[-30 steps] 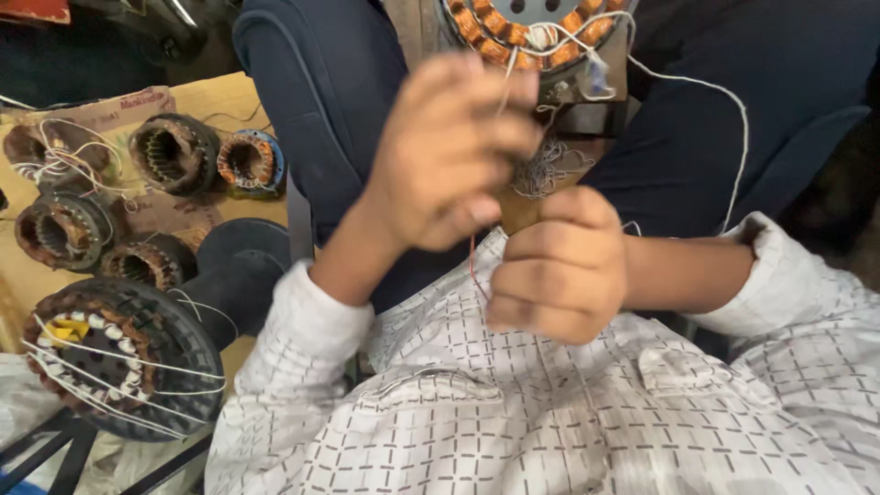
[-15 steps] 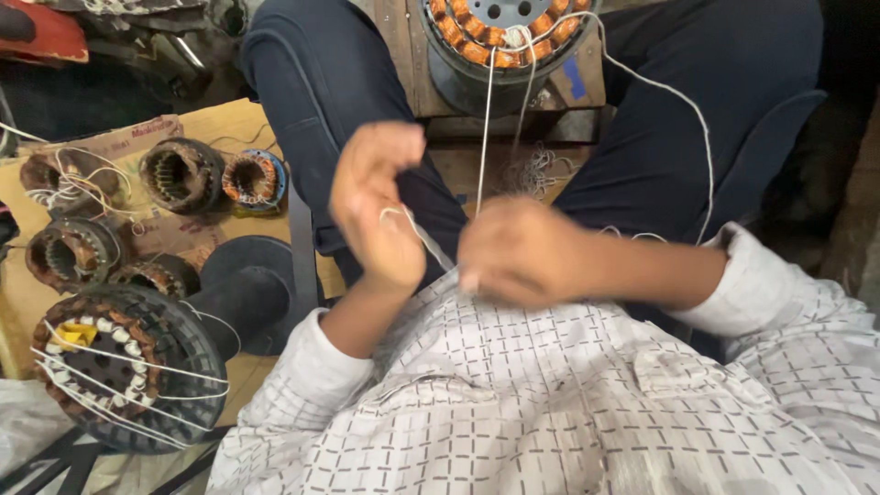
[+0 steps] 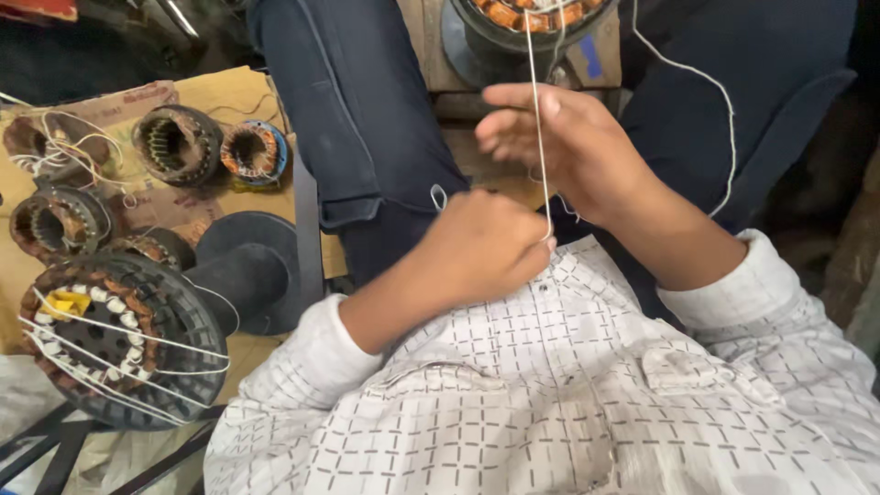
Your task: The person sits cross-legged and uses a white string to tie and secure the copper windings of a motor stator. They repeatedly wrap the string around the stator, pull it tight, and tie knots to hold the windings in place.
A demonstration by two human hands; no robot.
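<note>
Left hand (image 3: 481, 247) fisted, grip pinching white thread (image 3: 539, 137); right hand (image 3: 550, 137) fingers loosely curled around same thread below wound stator (image 3: 527, 18).

The white thread (image 3: 539, 128) looks like matt, slightly fuzzy cotton cord. At twelve o'clock the stator (image 3: 527, 18) shows glossy copper windings in a dark metal ring. At nine o'clock, smaller wound coils (image 3: 252, 151) gleam coppery on dull brown cardboard (image 3: 225, 96). The large stator (image 3: 105, 335) at seven o'clock is dark, matt metal. The shirt (image 3: 550, 403) is soft checked cloth.
</note>
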